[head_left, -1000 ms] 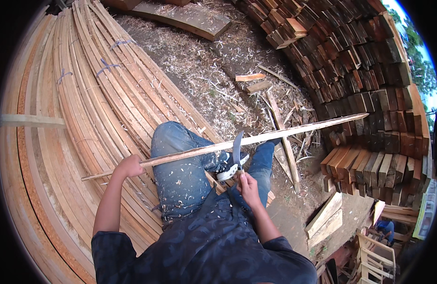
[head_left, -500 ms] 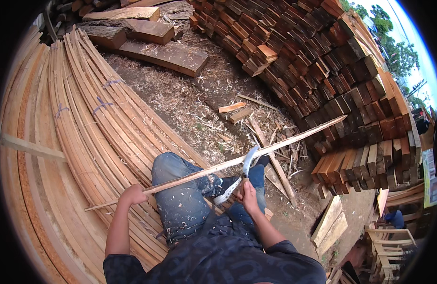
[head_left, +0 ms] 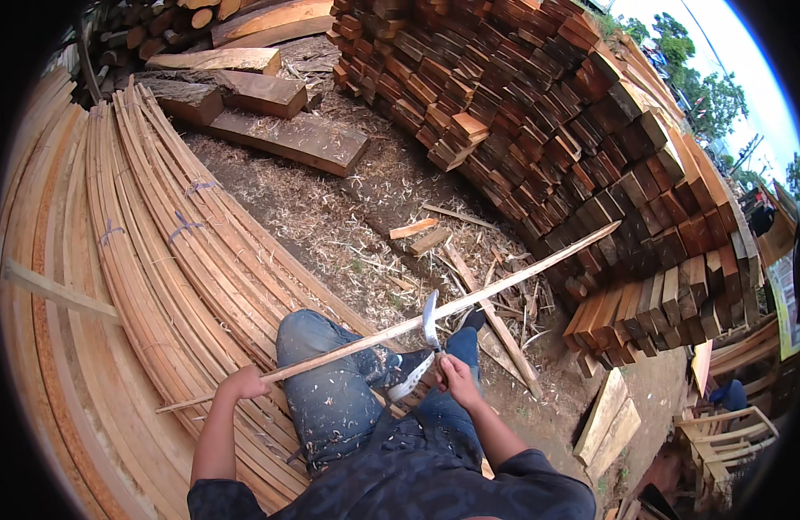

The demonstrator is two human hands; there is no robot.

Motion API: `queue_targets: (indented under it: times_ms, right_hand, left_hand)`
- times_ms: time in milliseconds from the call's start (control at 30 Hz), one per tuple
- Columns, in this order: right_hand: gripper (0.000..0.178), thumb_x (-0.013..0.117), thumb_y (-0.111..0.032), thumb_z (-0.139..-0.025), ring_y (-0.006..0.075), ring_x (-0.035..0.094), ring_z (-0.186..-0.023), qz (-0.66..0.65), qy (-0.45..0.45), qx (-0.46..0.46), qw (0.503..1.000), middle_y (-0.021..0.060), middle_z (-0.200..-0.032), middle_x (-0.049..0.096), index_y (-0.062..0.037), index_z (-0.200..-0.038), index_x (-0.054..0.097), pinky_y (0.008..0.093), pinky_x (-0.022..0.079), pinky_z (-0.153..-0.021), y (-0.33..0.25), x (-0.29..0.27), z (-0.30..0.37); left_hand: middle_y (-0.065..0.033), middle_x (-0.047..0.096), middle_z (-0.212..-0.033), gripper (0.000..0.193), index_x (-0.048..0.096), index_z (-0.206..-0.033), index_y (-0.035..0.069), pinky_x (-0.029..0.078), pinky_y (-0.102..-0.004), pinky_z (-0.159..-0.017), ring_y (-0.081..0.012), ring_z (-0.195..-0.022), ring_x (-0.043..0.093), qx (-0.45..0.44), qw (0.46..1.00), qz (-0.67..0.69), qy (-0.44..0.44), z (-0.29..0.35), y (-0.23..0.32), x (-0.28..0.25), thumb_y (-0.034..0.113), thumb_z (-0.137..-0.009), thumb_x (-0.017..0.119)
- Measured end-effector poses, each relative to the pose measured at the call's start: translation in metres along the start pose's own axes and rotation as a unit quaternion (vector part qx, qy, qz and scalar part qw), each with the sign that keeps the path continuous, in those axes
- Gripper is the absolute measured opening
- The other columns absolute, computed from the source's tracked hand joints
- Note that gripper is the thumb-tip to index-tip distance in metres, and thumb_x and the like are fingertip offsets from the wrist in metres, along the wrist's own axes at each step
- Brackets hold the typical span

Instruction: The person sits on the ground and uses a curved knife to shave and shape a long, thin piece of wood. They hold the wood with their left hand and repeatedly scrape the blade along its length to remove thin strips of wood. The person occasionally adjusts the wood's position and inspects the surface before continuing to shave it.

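Note:
My left hand [head_left: 244,383] is closed around the lower-left part of a long, thin wooden strip [head_left: 356,347]. The strip slants up to the right across my thighs, its far end near the stacked timber. In my right hand [head_left: 456,380] is the handle of a curved knife, gripped near my right leg. Its pale, hooked blade [head_left: 430,319] crosses the strip beyond my left knee; whether the edge bites into the wood cannot be made out. Wood shavings speckle my jeans [head_left: 326,390].
Long bundled wooden strips [head_left: 192,251], bound with bluish ties, lie along my left. A tall stack of cut timber [head_left: 538,130] curves along the right. Thick planks [head_left: 287,139] lie ahead. Scraps and shavings [head_left: 374,234] cover the ground, and two boards [head_left: 608,425] lie at right.
The knife blade has shifted left along the strip, nearer my left hand, with my right hand. My left hand keeps its hold. The view has tilted, so near things sit lower.

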State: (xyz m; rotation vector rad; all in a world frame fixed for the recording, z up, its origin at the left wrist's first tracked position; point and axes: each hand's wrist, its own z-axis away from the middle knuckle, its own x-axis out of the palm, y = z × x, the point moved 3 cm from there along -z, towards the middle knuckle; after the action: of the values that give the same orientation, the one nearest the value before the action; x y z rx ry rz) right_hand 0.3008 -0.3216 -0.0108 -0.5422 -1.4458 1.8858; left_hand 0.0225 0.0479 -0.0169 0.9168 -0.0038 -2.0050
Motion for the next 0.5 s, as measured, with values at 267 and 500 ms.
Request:
queue_targets:
  times_ms: [267,500]
  right_hand:
    - [0.030,0.040,-0.032,-0.099,0.0076,0.041,-0.049,-0.037,-0.090,0.061,0.993,-0.0006,-0.063,0.045,-0.0053,-0.091,0.051,0.0229,0.036,-0.047,0.009,0.017,0.003]
    - [0.024,0.046,-0.027,-0.097,0.0042,0.037,-0.053,0.042,-0.132,0.085,0.987,-0.0041,-0.063,0.044,-0.0044,-0.093,0.053,0.0226,0.033,-0.048,0.023,0.027,0.009]
  left_hand:
    - [-0.0265,0.064,-0.082,0.042,0.065,-0.082,-0.006,0.051,-0.0391,-0.069,-0.0361,-0.076,0.064,-0.007,1.000,-0.012,0.001,-0.004,-0.004,0.004,0.031,-0.063,0.063]
    - [-0.0259,0.064,-0.079,0.043,0.065,-0.080,-0.008,0.051,-0.0376,-0.068,-0.0344,-0.073,0.064,-0.021,0.999,0.022,-0.009,-0.010,-0.012,0.007,0.031,-0.061,0.068]
